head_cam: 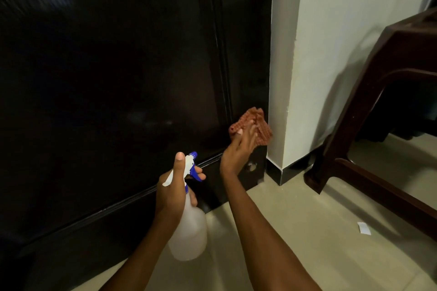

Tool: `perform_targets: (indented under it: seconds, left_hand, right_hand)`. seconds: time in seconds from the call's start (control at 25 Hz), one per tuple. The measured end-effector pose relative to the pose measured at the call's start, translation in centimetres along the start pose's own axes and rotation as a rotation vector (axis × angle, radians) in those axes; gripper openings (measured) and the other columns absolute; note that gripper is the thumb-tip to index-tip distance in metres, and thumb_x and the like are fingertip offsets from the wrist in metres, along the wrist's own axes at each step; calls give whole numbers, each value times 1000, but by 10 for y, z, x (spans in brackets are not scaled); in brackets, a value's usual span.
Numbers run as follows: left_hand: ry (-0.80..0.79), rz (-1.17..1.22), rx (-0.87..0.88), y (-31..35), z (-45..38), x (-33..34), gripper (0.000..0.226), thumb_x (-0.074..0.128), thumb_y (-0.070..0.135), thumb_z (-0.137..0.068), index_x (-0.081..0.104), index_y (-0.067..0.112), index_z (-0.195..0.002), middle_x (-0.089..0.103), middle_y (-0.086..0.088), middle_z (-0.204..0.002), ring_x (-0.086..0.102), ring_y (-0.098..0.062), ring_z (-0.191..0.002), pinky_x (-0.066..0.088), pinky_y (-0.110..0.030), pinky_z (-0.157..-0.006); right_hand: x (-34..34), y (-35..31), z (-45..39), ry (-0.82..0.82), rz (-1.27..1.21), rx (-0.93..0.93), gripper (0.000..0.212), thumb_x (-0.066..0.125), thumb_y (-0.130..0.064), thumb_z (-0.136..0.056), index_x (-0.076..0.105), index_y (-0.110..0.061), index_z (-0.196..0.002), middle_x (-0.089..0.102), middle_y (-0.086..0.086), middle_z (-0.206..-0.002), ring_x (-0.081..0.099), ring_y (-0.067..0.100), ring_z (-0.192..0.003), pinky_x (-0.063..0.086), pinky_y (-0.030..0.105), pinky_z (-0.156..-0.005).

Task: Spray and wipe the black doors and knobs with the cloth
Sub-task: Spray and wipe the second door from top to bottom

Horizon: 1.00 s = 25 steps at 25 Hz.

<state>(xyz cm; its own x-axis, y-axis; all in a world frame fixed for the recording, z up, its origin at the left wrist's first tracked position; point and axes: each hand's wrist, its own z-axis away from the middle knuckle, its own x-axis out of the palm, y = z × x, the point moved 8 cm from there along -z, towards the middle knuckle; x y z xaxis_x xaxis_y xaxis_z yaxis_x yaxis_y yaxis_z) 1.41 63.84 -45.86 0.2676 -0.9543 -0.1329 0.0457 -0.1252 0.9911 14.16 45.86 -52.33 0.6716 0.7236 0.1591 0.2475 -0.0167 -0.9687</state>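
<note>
Left grip [176, 186] is wrapped round the neck of the spray bottle [189, 231], thumb up over the white head, one finger at the blue trigger; nozzle aims at the lower black door [118, 66]. Right grip [238, 149] presses the reddish cloth [256, 125] flat w/ fingers against the narrow black strip at the door's right edge, low down, just beside the white wall corner [295, 78]. Fingers look mostly straight on the fabric, cloth bunched under them.

Progress, as a guess: mid-task, wiping stage at the bottom right corner. Faint hazy smears mid-door could be spray residue or glare, can't tell which. Upper door is dark and glossy; no way to judge if it's been wiped. No knobs visible in shot, so knob work is either elsewhere or not yet checkable. A pale scuff sits on the black base panel [251, 168] below the cloth, prob. still needs a pass.

Also around: tiled floor [307, 231] w/ a small paper scrap [364, 228], dark brown furniture leg [354, 113] at right, well apart from the door.
</note>
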Motion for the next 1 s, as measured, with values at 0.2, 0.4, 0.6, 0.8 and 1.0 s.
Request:
perform_targets:
  seconds: [0.2,0.4,0.6,0.8,1.0]
  left_hand:
    - [26,42,70,53,-2,-17,77,33,71,-87,72,5,-85,76,-9,-82,51,-23,-41,46,-34,-50]
    - [16,45,180,130,2,-23,76,30,69,-86,72,5,-85,76,-8,-79,50,-22,-38,46,-31,-49]
    - [-7,97,128,193,8,-26,77,32,68,-83,72,2,-85,77,-9,-80,48,-21,-35,42,-29,-43]
    - [8,161,56,299,18,-42,74,38,64,-83,73,-2,-80,75,-14,-76,45,-23,-34,34,-25,-40]
    - [76,183,-7,447,52,-63,75,51,73,-83,75,3,-75,75,-12,-73,51,-20,-39,37,-27,-41]
  right_hand:
    - [28,-104,-24,-181,204,-347,55,32,-45,-109,9,-39,-159,3,-11,-170,-6,16,-158,-10,41,-127]
    - [18,-121,-57,-209,245,-282,68,29,-56,-107,4,-31,-165,-5,-3,-173,-13,15,-157,-9,39,-125]
    - [-7,-117,-45,132,-127,163,34,56,-15,-104,60,-18,-138,57,10,-145,53,32,-136,42,45,-114]
    - [1,-241,-37,38,-243,268,25,54,-25,-107,60,-25,-131,60,-1,-131,55,22,-123,45,43,-105]
    - [-15,-430,-53,4,-258,208,31,57,-27,-105,61,-24,-136,61,-2,-139,56,21,-129,45,47,-112]
